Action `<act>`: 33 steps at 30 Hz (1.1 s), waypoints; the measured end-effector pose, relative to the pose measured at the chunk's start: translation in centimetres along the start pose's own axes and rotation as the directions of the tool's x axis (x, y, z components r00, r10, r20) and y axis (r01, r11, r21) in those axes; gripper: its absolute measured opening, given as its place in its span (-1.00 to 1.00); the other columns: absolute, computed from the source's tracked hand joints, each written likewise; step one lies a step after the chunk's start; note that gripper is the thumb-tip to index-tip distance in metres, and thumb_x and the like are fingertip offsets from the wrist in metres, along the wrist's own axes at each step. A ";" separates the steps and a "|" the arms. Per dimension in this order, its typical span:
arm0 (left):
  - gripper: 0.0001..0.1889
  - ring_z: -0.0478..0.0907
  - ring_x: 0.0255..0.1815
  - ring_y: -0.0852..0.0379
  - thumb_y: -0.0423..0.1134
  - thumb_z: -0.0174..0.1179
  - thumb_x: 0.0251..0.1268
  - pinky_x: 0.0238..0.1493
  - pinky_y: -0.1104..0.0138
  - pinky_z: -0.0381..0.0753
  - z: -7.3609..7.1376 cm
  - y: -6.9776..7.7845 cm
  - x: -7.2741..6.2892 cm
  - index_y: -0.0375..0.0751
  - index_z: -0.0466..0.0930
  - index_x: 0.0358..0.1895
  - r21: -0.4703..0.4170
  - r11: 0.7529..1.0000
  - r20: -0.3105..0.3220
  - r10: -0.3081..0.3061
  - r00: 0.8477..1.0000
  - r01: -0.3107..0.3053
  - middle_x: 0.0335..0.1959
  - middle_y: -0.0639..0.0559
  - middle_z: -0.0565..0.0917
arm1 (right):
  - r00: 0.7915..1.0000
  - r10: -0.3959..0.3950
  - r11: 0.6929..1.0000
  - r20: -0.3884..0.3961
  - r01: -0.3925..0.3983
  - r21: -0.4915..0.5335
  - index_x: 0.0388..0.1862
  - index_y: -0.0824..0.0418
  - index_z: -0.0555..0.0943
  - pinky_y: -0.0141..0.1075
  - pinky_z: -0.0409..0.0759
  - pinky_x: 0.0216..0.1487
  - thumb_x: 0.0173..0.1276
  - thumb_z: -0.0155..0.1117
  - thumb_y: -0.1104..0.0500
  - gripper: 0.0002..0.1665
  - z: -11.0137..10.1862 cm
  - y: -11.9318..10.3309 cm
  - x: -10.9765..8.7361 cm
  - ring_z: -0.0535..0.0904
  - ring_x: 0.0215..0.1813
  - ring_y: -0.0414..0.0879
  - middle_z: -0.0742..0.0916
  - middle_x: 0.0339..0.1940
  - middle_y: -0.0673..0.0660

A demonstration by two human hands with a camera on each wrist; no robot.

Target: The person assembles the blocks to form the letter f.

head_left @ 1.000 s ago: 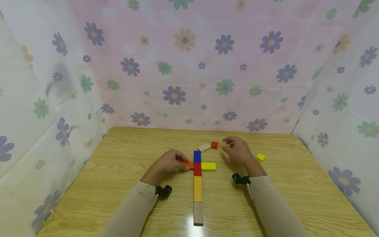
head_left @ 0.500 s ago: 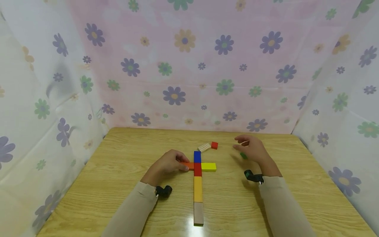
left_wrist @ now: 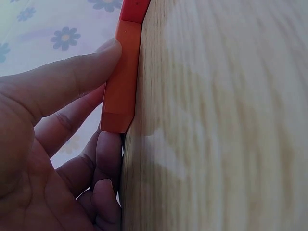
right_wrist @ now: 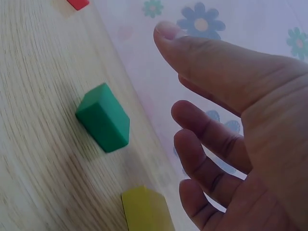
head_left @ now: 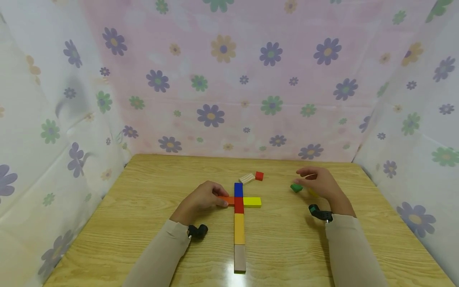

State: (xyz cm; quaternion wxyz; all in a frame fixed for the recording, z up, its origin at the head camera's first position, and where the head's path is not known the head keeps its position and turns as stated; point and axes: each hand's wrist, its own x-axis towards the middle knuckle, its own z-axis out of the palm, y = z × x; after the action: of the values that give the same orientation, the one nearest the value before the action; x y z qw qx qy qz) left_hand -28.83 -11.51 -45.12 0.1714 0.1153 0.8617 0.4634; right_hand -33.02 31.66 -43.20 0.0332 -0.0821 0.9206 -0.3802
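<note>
My left hand (head_left: 205,195) pinches an orange block (left_wrist: 122,72) between thumb and fingers as it lies on the table. The block's far end meets a red block (head_left: 238,205) in a cross-shaped row. A yellow block (head_left: 252,202) touches the red one on the other side, a blue block (head_left: 238,190) is beyond it, and an amber block (head_left: 239,229) and a greyish-tan block (head_left: 240,258) lie nearer. My right hand (head_left: 319,184) hovers with loosely bent fingers, holding nothing. Close by are a green block (right_wrist: 103,118) and a second yellow block (right_wrist: 146,209), partly covered in the head view.
A pale wood-grain block (head_left: 247,178) and a small red cube (head_left: 259,176) lie behind the cross. The wooden table (head_left: 154,239) ends at a flowered cloth (head_left: 229,87) at the back and sides.
My right hand has moved right, away from the red cube. The green block has come out from under it, and the hand now covers most of the loose yellow block. The left hand stays put.
</note>
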 end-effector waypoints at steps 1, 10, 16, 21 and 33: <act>-0.79 0.56 -0.14 0.06 -0.23 0.53 0.19 0.00 0.22 0.56 0.0 0.0 0.0 -0.07 0.80 -0.12 -0.001 1.000 0.001 0.002 1.000 -0.002 -0.16 0.06 0.71 | 1.000 0.000 1.000 0.001 0.000 0.002 0.33 0.16 0.62 0.13 0.60 0.19 0.34 0.42 -0.29 -0.24 -0.1 0.1 -0.1 0.54 0.24 0.23 0.62 0.33 0.27; -0.80 0.58 -0.15 0.11 -0.23 0.52 0.20 0.04 0.21 0.58 -0.1 0.2 0.1 -0.06 0.81 -0.11 0.039 0.999 0.000 0.017 1.000 -0.017 -0.15 0.09 0.73 | 0.999 0.020 0.999 0.034 -0.019 -0.033 0.28 0.20 0.64 0.06 0.65 0.11 0.33 0.47 -0.22 -0.29 0.1 1.1 -0.2 0.60 0.19 0.21 0.66 0.24 0.29; -0.78 0.57 -0.14 0.11 -0.21 0.53 0.20 0.00 0.23 0.58 -0.1 0.2 0.2 -0.06 0.81 -0.10 0.040 0.999 0.006 0.026 1.000 -0.027 -0.14 0.08 0.73 | 0.999 0.032 0.998 0.034 -0.031 -0.048 0.17 0.20 0.66 0.05 0.63 0.10 0.31 0.50 -0.21 -0.35 0.4 0.9 -0.3 0.60 0.15 0.18 0.67 0.19 0.27; -0.80 0.58 -0.12 0.10 -0.22 0.53 0.20 0.03 0.22 0.58 0.0 0.3 0.3 -0.04 0.81 -0.11 0.031 0.999 0.009 0.020 1.000 -0.020 -0.14 0.10 0.73 | 0.999 0.029 0.998 0.040 -0.026 -0.063 0.17 0.18 0.66 0.07 0.63 0.11 0.30 0.50 -0.23 -0.35 0.5 1.1 -0.3 0.61 0.14 0.18 0.67 0.17 0.26; -0.82 0.56 -0.10 0.05 -0.20 0.53 0.20 0.10 0.16 0.55 0.2 0.1 0.1 0.02 0.80 -0.14 0.011 1.000 0.003 -0.015 1.000 0.015 -0.15 0.11 0.71 | 0.999 0.013 0.993 0.046 -0.008 -0.115 0.16 0.17 0.67 0.06 0.62 0.11 0.27 0.53 -0.24 -0.34 0.6 1.9 -0.1 0.64 0.08 0.10 0.72 0.10 0.20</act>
State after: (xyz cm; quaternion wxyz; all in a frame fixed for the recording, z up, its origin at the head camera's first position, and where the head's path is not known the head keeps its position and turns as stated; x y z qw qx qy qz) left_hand -28.83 -11.27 -45.15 0.1757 0.1105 0.8647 0.4574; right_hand -33.05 32.59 -44.97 0.0518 -0.0879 0.9404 -0.3244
